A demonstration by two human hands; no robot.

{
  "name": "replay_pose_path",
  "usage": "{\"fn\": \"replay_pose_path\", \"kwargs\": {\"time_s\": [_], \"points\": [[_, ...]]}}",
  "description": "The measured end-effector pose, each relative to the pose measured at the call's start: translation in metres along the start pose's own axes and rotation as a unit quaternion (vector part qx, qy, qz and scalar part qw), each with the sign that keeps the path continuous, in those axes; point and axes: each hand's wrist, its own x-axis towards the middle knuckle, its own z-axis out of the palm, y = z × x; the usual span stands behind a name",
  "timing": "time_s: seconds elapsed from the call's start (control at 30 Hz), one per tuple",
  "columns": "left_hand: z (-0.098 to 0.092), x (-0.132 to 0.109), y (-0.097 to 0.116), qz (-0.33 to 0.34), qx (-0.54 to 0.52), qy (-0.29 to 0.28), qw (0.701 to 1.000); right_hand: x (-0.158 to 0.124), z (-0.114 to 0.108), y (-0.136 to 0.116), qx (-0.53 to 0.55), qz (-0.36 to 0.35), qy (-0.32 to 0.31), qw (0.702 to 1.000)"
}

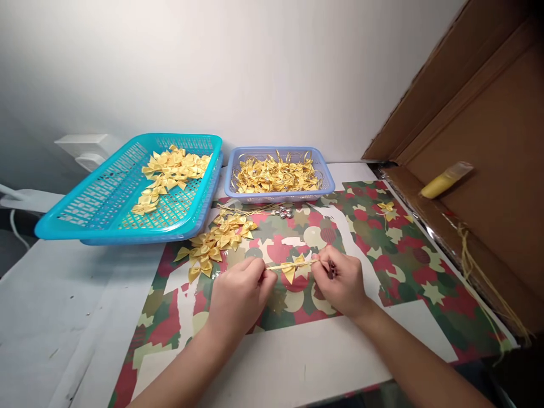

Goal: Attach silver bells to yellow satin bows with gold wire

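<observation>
My left hand [244,289] is closed on one end of a thin gold cord [276,267]. My right hand [342,277] pinches the other end, so the cord runs straight between my two fists. A yellow ribbon bow [290,271] is at the middle of the cord, just above the patterned sheet. Something small and dark [332,268] shows in the curl of my right hand; what it is cannot be made out. Left of my left hand, several loose yellow bows [219,241] lie in a heap. Small silver bells [284,212] and loose gold cords [246,209] lie behind.
A turquoise basket [55,226] holding yellow bows stands at the left. A blue basket [278,196] with corded bows is at the back. Along the right runs a cardboard wall [480,124] with a yellow tube [446,179] and hanging threads [465,255]. A bow [386,208] lies at right.
</observation>
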Motion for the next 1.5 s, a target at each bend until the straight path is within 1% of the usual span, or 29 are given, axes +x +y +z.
{"fn": "replay_pose_path", "kwargs": {"time_s": [0.13, 0.23, 0.3, 0.37, 0.4, 0.43, 0.47, 0.53, 0.57, 0.6, 0.63, 0.67, 0.77, 0.8, 0.9, 0.93, 0.97, 1.0, 1.07, 1.13, 1.2, 1.27, 1.3, 1.37, 1.43, 1.5], "points": [[-0.001, -0.001, -0.004, 0.02, 0.034, 0.013, 0.999, 0.003, -0.003, 0.006, -0.014, -0.017, 0.019, 1.0], [-0.001, -0.002, -0.005, 0.014, 0.021, 0.012, 1.0, 0.004, -0.002, 0.006, -0.01, -0.026, 0.022, 0.999], [-0.002, -0.002, -0.002, 0.015, -0.032, -0.01, 0.999, 0.005, -0.001, 0.002, 0.005, -0.042, 0.014, 0.999], [-0.006, -0.002, 0.002, 0.013, -0.135, -0.07, 0.988, 0.006, 0.001, -0.004, 0.031, -0.076, -0.018, 0.996], [-0.008, -0.002, 0.004, -0.003, -0.2, -0.112, 0.973, 0.007, 0.002, -0.006, 0.048, -0.098, -0.043, 0.993], [-0.01, -0.001, 0.007, -0.029, -0.269, -0.145, 0.952, 0.007, 0.002, -0.008, 0.062, -0.117, -0.063, 0.989], [-0.011, -0.001, 0.009, -0.07, -0.335, -0.169, 0.924, 0.008, 0.002, -0.01, 0.073, -0.135, -0.08, 0.985], [-0.013, 0.0, 0.011, -0.167, -0.444, -0.214, 0.854, 0.009, 0.002, -0.012, 0.08, -0.16, -0.095, 0.979], [-0.013, 0.0, 0.012, -0.212, -0.479, -0.236, 0.818, 0.009, 0.001, -0.013, 0.078, -0.171, -0.098, 0.977], [-0.012, 0.001, 0.012, -0.249, -0.5, -0.255, 0.79, 0.009, 0.0, -0.013, 0.075, -0.181, -0.104, 0.975], [-0.011, 0.001, 0.012, -0.273, -0.506, -0.266, 0.773, 0.01, -0.001, -0.013, 0.073, -0.189, -0.111, 0.973], [-0.01, 0.002, 0.012, -0.286, -0.504, -0.269, 0.769, 0.01, -0.002, -0.013, 0.071, -0.195, -0.122, 0.971], [-0.01, 0.006, 0.01, -0.283, -0.49, -0.261, 0.783, 0.011, -0.004, -0.013, 0.057, -0.206, -0.153, 0.965], [-0.01, 0.007, 0.01, -0.279, -0.497, -0.272, 0.776, 0.011, -0.004, -0.013, 0.054, -0.209, -0.161, 0.963], [-0.012, 0.008, 0.011, -0.278, -0.545, -0.319, 0.724, 0.011, -0.003, -0.013, 0.057, -0.218, -0.168, 0.96], [-0.011, 0.007, 0.012, -0.281, -0.558, -0.321, 0.712, 0.01, -0.002, -0.013, 0.06, -0.22, -0.168, 0.959], [-0.01, 0.006, 0.013, -0.285, -0.567, -0.314, 0.706, 0.01, -0.001, -0.013, 0.062, -0.222, -0.168, 0.959], [-0.009, 0.004, 0.014, -0.287, -0.572, -0.301, 0.707, 0.009, 0.0, -0.014, 0.065, -0.223, -0.169, 0.958], [-0.007, 0.001, 0.014, -0.284, -0.573, -0.272, 0.719, 0.008, 0.0, -0.015, 0.078, -0.215, -0.175, 0.958], [-0.005, -0.002, 0.013, -0.271, -0.57, -0.244, 0.736, 0.008, -0.004, -0.017, 0.107, -0.183, -0.187, 0.959], [-0.006, -0.003, 0.011, -0.25, -0.565, -0.222, 0.755, 0.01, -0.012, -0.018, 0.141, -0.115, -0.207, 0.961], [-0.007, -0.003, 0.009, -0.222, -0.555, -0.21, 0.774, 0.013, -0.021, -0.017, 0.166, -0.01, -0.225, 0.96], [-0.007, -0.003, 0.008, -0.211, -0.547, -0.206, 0.783, 0.015, -0.025, -0.016, 0.178, 0.039, -0.232, 0.955], [-0.008, -0.003, 0.008, -0.202, -0.531, -0.197, 0.799, 0.018, -0.03, -0.014, 0.191, 0.115, -0.251, 0.942], [-0.007, -0.004, 0.007, -0.209, -0.525, -0.19, 0.803, 0.019, -0.031, -0.011, 0.192, 0.157, -0.279, 0.928], [-0.007, -0.005, 0.007, -0.217, -0.532, -0.19, 0.796, 0.018, -0.029, -0.01, 0.175, 0.167, -0.295, 0.924]]}}
